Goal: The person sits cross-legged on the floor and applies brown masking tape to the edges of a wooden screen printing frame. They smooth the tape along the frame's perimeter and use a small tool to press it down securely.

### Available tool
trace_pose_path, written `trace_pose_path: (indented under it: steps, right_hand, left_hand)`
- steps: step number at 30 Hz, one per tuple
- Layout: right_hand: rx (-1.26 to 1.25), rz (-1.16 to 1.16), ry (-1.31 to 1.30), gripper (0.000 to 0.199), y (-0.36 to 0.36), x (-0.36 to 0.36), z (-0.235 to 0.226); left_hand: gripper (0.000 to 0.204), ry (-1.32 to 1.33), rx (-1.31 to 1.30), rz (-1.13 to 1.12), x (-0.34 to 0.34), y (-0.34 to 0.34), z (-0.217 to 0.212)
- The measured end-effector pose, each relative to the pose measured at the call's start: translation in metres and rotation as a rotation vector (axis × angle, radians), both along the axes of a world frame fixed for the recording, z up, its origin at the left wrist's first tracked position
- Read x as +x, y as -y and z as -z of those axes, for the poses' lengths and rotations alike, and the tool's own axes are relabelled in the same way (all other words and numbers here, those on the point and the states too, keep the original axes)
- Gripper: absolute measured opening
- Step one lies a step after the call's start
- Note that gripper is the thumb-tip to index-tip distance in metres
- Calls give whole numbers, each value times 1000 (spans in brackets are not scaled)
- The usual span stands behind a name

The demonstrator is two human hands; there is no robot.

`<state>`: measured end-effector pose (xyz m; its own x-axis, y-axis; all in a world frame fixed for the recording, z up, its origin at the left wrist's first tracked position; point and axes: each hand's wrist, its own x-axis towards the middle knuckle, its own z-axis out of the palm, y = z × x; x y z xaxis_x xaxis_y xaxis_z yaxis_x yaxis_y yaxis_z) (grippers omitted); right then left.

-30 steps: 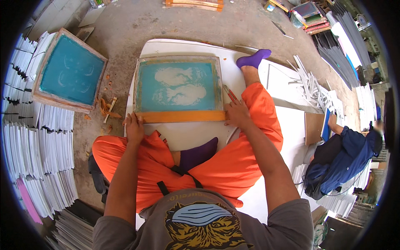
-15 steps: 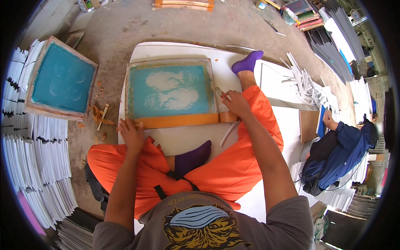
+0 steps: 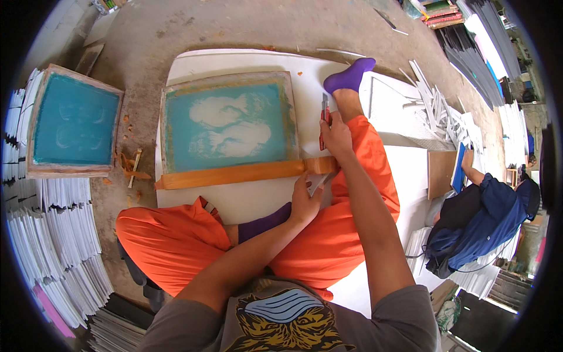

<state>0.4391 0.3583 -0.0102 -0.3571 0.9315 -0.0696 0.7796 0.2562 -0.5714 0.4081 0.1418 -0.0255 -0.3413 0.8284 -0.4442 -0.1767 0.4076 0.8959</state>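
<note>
A screen-printing frame (image 3: 294, 111) with teal mesh and two whitish blotched shapes lies on a white board before me. Brown packing tape (image 3: 234, 174) runs along its near edge to a tape roll (image 3: 321, 165) standing at the right corner. My left hand (image 3: 305, 202) is just below that roll, thumb and forefinger apart, a fingertip at the tape's lower edge. Beyond the roll, my right hand (image 3: 338, 138) is closed around a red utility knife (image 3: 323, 123), its tip pointing away from me.
Another teal screen (image 3: 76, 120) leans against white stacked sheets (image 3: 64, 234) on the left. My purple-socked foot (image 3: 350, 76) rests right of the frame. White offcut strips (image 3: 437, 105) are heaped on the far right. Nearer, a person in a dark blue jacket (image 3: 489, 220) handles a blue item.
My left hand has moved right, from the tape's left end to beside the roll. My right hand has lifted off the roll's side and turned the knife upright.
</note>
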Motion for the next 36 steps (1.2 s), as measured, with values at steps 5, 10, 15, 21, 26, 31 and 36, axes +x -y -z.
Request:
trace_pose_path:
  steps: [5,10,15,21,26,31,36]
  right_hand:
    - [-99,-90,145,30,78,21,-77]
    - [-50,-97,147,38,141,36,-70]
    - [-21,-130,271,42,161,43,-55]
    - [-53,-109,363,47,171,38,-50]
    - [-60,-128,467,58,174,35,-31]
    - [-34,-156,477,60,172,31,-30]
    - [3,-174,473,59,171,30,-25]
  left_hand:
    - [78,-73,102,-7,14,8,25]
    - [78,-195,254,26,15,13,40]
    - [78,-136,140,105,5,12,27]
    - [73,-736,88,368,-50,15,-11]
    - [76,-1261,248,519,-77,5,12]
    - [77,-1355,232,619,-80,2,28]
    - [78,-1352,235,636,-82,2,25]
